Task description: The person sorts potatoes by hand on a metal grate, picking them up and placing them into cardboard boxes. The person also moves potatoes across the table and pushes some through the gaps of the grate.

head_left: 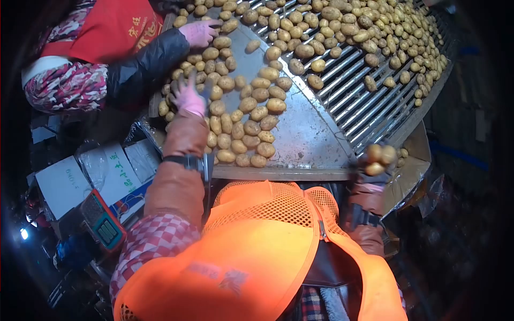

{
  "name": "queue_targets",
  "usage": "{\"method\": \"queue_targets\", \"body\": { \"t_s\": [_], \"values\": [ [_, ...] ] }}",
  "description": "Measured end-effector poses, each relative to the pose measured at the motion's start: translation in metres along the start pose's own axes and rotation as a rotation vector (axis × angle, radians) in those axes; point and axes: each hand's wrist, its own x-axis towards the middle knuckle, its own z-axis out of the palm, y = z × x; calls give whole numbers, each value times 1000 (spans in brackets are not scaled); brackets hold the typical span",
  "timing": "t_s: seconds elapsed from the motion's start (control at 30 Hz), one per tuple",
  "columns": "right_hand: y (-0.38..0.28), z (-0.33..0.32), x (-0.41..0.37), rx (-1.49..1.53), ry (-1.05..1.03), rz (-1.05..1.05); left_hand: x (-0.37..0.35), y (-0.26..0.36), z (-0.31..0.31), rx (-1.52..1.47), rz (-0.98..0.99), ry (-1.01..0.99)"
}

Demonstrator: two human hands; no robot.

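My left hand (188, 98), in a pink glove, reaches over the left side of the sorting table with its fingers spread. It lies on or just above the potatoes (226, 127) there; contact is hard to judge. At the table's front right corner, my right hand (369, 179) is blurred by motion. A small cluster of potatoes (381, 154) rests in it, above an open cardboard box (412, 168). Its fingers are mostly hidden under them. More potatoes show inside the box.
A metal slatted grate (356, 96) at the back carries a heap of potatoes. Beside it lies a smooth metal plate (316, 139). Across the left side, a co-worker's pink-gloved hand (199, 33) touches potatoes. A scale display (106, 230) and white boxes (64, 184) stand at left.
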Motion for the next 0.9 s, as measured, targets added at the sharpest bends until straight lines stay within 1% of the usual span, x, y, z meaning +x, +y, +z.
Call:
{"method": "queue_targets", "body": {
  "t_s": [0.03,0.1,0.13,0.17,0.2,0.23,0.3,0.33,0.4,0.43,0.47,0.5,0.53,0.57,0.63,0.67,0.7,0.73,0.77,0.8,0.87,0.9],
  "values": [
    [-38,-7,-22,-7,141,-47,3,-26,23,-8,40,-48],
    [-96,-15,-60,-58,333,-127,-8,-5,9,51,43,-198],
    [-125,-15,-80,-88,413,-177,-17,19,-25,112,52,-426],
    [-140,-18,-92,-114,479,-203,-43,-5,12,118,148,-479],
    [-152,-21,-101,-138,533,-224,-74,11,-24,-27,301,-329],
    [-157,-24,-109,-149,565,-242,-87,6,-30,-97,361,-331],
    [-154,-32,-115,-156,579,-224,-104,-7,-39,-167,362,-316],
    [-145,-34,-110,-156,551,-194,-108,-8,-42,-165,357,-309],
    [-117,-46,-92,-140,440,-100,-113,-4,-46,-54,-113,-349],
    [-98,-52,-77,-139,370,-45,-115,12,-52,-202,137,-62],
    [-76,-55,-61,-121,286,23,-122,27,-30,-303,176,-89],
    [-54,-42,-38,-117,278,39,-125,51,-42,-257,397,-123],
    [-17,-18,-2,-57,245,130,-124,66,-54,-267,729,-304],
    [19,15,30,0,212,223,-124,58,-48,-264,712,-297],
    [63,98,78,-304,576,283,-121,33,-30,-294,808,-184],
    [73,115,92,-411,525,352,-119,21,-43,-248,614,-225],
    [80,127,102,-522,476,423,-123,5,-49,-246,605,-220],
    [88,138,116,-581,412,490,-128,-11,-53,-189,522,-221],
    [94,135,125,-662,406,496,-132,-20,-56,-131,444,-219],
    [103,133,139,-658,400,499,-137,-23,-56,-125,439,-216],
    [129,131,171,-1054,310,496,-139,-27,-55,-27,-73,-338],
    [141,133,183,-1255,264,485,-132,-24,-57,-26,-71,-335]
  ]
}}
